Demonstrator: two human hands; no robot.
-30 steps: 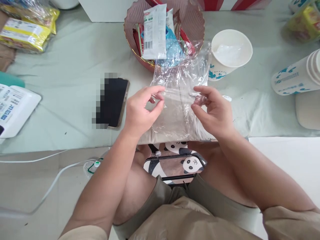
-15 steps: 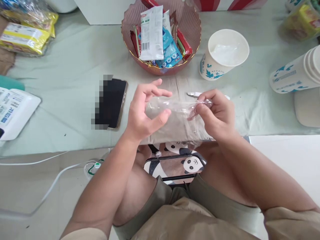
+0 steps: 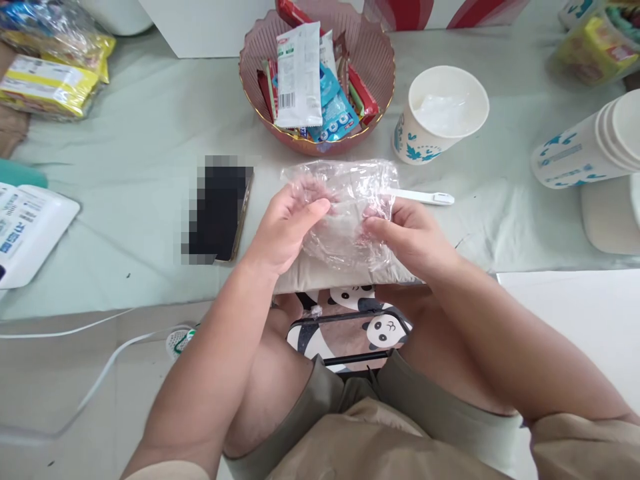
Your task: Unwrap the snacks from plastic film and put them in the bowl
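Observation:
A crinkled clear plastic bag (image 3: 345,230) is spread between my two hands above the table's front edge. My left hand (image 3: 295,220) is closed on its left side, the thumb on top and the fingers showing through the film. On the other side, my right hand (image 3: 407,230) pinches the bag between thumb and fingers. Just behind my right hand lies a white-handled craft knife (image 3: 425,196), its left end covered by the plastic. A phone (image 3: 220,210), partly pixelated, lies left of my left hand.
Behind the bag stands a pink ribbed bowl (image 3: 255,73) of wrapped snacks. To its right is a paper cup (image 3: 420,127) with clear plastic inside. Stacked paper cups (image 3: 570,157) lie at the right. Yellow snack packs (image 3: 47,83) and a white device (image 3: 35,230) are at the left.
My left hand has gone from open fingers to gripping the bag's left side. The plastic, bunched and narrow before, is now spread wide between both hands. More of the knife handle shows.

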